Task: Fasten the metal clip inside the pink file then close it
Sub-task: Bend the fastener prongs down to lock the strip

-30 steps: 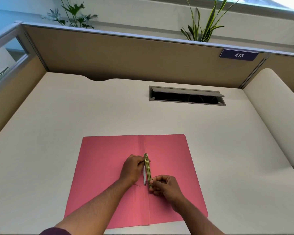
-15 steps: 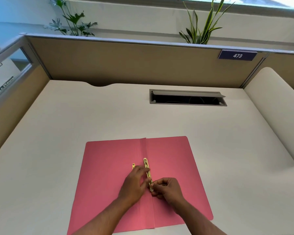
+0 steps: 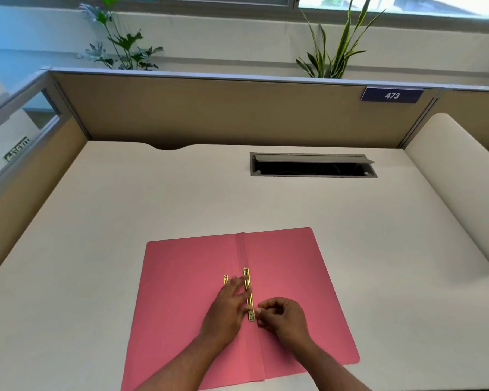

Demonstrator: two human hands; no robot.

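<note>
We read the white number "473" on a dark blue plate [image 3: 391,95] fixed at the top of the beige partition [image 3: 209,114]. Through the glass panel at the far left there is a small sign [image 3: 16,149] with letters that look mirrored; we cannot read it with certainty.

The pink file [image 3: 181,292] lies open and flat on the white desk [image 3: 96,207], near the front edge. Its lower left corner is cut off by the bottom of the picture. The metal clip [image 3: 249,294], a gold bar, lies along the fold in the middle of the file. A small gold tip [image 3: 225,278] shows just to the left of the bar; the rest of this piece is hidden under our left hand [image 3: 227,309].

The left hand lies flat on the file, with fingers stretched out and pressing beside the bar. The right hand [image 3: 284,316] is at the lower end of the bar, its fingers curled together with the fingertips [image 3: 261,307] touching the bar. We cannot tell whether they pinch something small.

Behind the file, a grey cable slot [image 3: 312,165] is open in the desk; its inside is too dark to see. Two plants [image 3: 336,46] stand behind the partition, their pots hidden.
</note>
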